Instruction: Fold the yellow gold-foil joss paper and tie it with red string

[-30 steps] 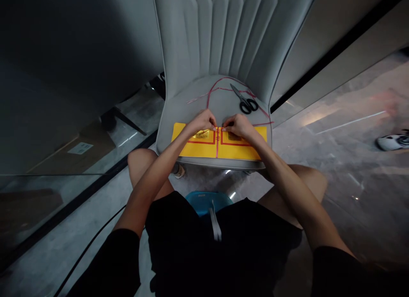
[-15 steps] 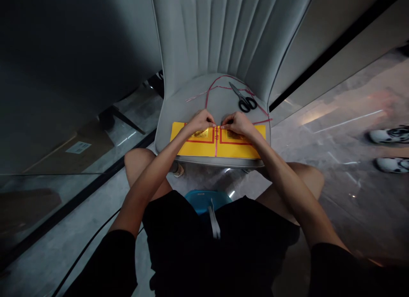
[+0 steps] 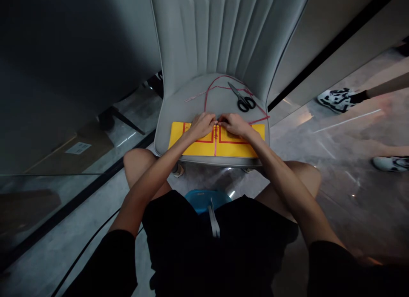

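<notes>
L fingers [image 3: 213,116], R fingers [image 3: 223,117] pinched @ribbon [image 3: 215,148]

red characters [image 3: 216,134] on yellow paper [image 3: 234,151] too small to read, illegible white label [image 3: 77,148] on cardboard box [image 3: 97,140]

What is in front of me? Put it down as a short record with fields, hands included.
left hand: fingertips bent in at the top middle of the yellow printed paper; hand
right hand: fingertips close to the left's, at the same edge; hand
grip: cannot tell what the fingertips pinch
strip: pink strip down the paper's middle
tool: scissors with black handles, beyond the right hand
ribbon: loose red-pink ribbon curving around the scissors
support: grey chair
</notes>
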`<state>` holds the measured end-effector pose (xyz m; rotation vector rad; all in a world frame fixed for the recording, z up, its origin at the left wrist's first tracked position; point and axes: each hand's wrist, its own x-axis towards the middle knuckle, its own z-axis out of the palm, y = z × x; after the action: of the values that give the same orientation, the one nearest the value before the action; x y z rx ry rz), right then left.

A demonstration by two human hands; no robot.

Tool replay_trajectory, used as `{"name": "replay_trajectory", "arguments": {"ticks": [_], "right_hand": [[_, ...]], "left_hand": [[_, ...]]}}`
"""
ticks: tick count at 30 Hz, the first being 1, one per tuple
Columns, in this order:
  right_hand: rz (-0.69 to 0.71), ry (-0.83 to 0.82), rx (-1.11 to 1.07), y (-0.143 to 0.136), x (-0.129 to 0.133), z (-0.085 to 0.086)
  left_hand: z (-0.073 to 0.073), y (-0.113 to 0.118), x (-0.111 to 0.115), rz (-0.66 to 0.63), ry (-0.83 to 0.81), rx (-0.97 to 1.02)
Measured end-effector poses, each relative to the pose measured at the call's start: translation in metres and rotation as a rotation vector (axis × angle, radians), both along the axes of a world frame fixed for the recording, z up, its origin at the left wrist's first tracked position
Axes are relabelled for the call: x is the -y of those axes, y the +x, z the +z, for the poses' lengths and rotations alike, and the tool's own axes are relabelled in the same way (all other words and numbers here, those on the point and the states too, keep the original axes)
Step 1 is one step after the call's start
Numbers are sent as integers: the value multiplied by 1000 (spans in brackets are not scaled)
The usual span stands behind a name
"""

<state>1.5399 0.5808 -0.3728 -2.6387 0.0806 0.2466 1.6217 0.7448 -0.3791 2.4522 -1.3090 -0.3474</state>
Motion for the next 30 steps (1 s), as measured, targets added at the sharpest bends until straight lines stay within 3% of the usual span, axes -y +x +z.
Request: {"name": "replay_trajectory", "arguments": {"ticks": [11, 20, 26, 30], "right_hand": [[-66, 103, -134, 3, 30, 2], [-106, 56, -213, 2, 67, 6], [-78, 131, -67, -2, 51, 17], [-138, 443, 69, -4, 19, 17]], "left_hand": [[8, -12, -6, -42, 84, 89], [7, -13, -8, -10, 41, 49], [7, -13, -8, -6, 30, 49], [4, -11, -7, -11, 39, 58]]}}
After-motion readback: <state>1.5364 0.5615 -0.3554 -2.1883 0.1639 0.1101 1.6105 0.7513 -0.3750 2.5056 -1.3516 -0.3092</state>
